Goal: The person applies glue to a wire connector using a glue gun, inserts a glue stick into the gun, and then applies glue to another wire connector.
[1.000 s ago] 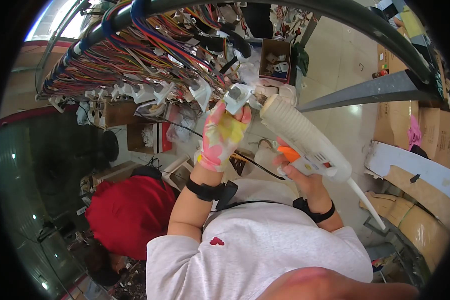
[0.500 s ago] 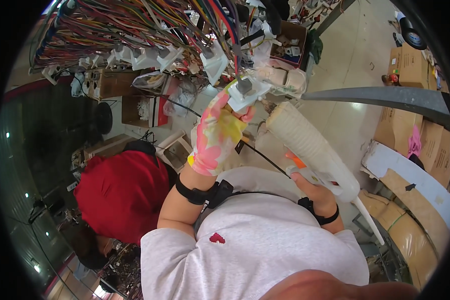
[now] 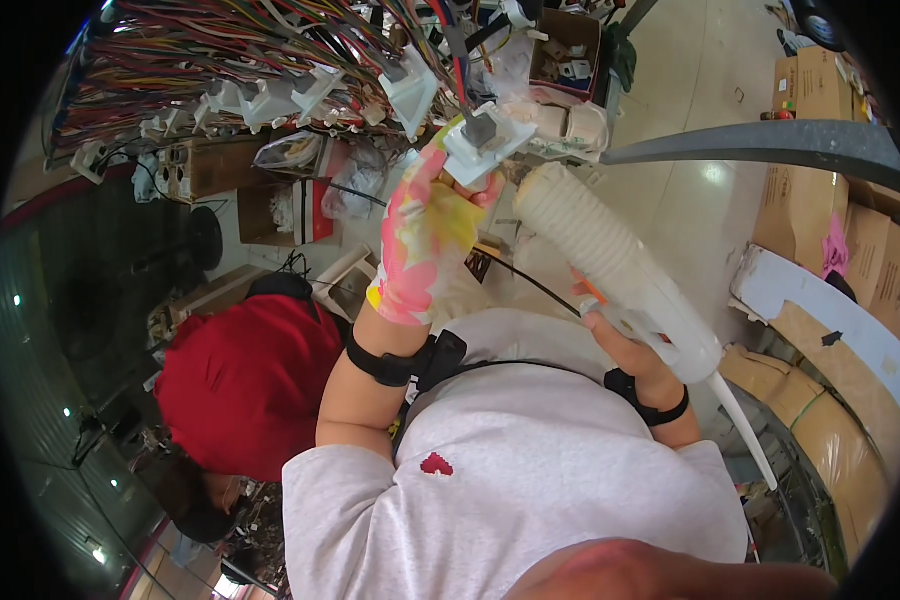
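My left hand [image 3: 425, 230], in a pink, yellow and white patterned glove, is closed round a white plastic connector housing [image 3: 488, 146]. A grey plug sits in the housing, and coloured wires run up from it. My bare right hand [image 3: 625, 348] grips a white hot glue gun [image 3: 620, 265] by its handle, near an orange trigger [image 3: 588, 288]. Ribbed whitish wrapping covers the gun's front. Its tip points up and left, close to the housing's lower right side; whether they touch, I cannot tell. A white glue stick [image 3: 745, 430] sticks out of its rear.
A thick bundle of coloured wires [image 3: 200, 60] with more white housings [image 3: 408, 92] hangs at the upper left. A grey curved bar [image 3: 770, 145] crosses the right side. Cardboard boxes [image 3: 820, 100] stand at the right. A person in red [image 3: 250, 385] is at the left.
Both hands have moved slightly up and left in view, with the housing and glue gun still held. The surroundings have shifted a little too.
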The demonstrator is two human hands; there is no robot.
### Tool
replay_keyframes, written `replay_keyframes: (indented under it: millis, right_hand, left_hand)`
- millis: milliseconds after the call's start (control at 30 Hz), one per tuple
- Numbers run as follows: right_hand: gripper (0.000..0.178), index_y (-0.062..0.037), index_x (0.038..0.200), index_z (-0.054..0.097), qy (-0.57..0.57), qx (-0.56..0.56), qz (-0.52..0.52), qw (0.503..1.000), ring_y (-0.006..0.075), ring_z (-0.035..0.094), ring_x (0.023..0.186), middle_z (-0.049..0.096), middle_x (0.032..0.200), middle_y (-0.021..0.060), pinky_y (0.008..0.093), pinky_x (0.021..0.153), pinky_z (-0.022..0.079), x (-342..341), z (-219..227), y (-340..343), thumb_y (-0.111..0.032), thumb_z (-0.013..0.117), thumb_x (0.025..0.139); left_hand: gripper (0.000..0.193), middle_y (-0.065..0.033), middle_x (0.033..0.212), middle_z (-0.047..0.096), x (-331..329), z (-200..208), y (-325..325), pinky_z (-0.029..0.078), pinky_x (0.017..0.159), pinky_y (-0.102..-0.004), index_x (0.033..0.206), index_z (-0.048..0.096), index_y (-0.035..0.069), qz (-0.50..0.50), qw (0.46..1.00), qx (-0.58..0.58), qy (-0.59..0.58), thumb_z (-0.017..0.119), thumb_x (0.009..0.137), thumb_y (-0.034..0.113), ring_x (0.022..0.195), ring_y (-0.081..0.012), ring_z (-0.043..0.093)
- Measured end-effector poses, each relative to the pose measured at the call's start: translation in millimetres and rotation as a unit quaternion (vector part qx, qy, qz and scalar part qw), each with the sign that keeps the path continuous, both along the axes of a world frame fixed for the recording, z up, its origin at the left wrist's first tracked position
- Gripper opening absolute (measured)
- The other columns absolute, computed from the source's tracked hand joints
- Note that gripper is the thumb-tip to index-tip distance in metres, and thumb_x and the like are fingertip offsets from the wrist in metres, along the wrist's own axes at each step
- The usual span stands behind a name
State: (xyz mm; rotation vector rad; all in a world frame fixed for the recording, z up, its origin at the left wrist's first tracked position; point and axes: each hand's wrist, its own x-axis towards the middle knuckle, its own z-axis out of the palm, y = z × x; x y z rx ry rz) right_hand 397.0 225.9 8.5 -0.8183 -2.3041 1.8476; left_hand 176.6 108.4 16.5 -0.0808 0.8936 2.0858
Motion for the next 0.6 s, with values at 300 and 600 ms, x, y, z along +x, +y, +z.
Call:
replay_keyframes:
  millis: [300, 600]
  right_hand:
    - [0.038, 0.0002, 0.111, 0.055, 0.041, 0.143, 0.044, 0.988, 0.0205, 0.056, 0.098, 0.06, 0.104, 0.0115, 0.0312, 0.086, 0.041, -1.8, -15.5, -0.9, 0.0, 0.059, 0.073]
    - [0.033, -0.0021, 0.109, 0.057, 0.061, -0.118, -0.018, 0.991, 0.0194, 0.057, 0.095, 0.062, 0.1, 0.0091, 0.0291, 0.084, 0.042, -19.3, 1.0, 0.9, -0.002, 0.058, 0.076]
  left_hand:
    - [0.038, -0.0074, 0.108, 0.056, -1.4, -5.7, -5.4, 0.04, 0.086, -0.0339, 0.117, 0.048, 0.002, -0.024, 0.994, 0.047, 0.095, 0.05, 0.088, 0.026, 0.091, -0.0182, 0.053]
    - [0.04, -0.0089, 0.102, 0.058, -6.0, -7.8, -10.3, 0.041, 0.084, -0.0345, 0.118, 0.048, 0.0, -0.003, 0.997, 0.002, 0.08, 0.053, 0.086, 0.025, 0.085, -0.0204, 0.054]
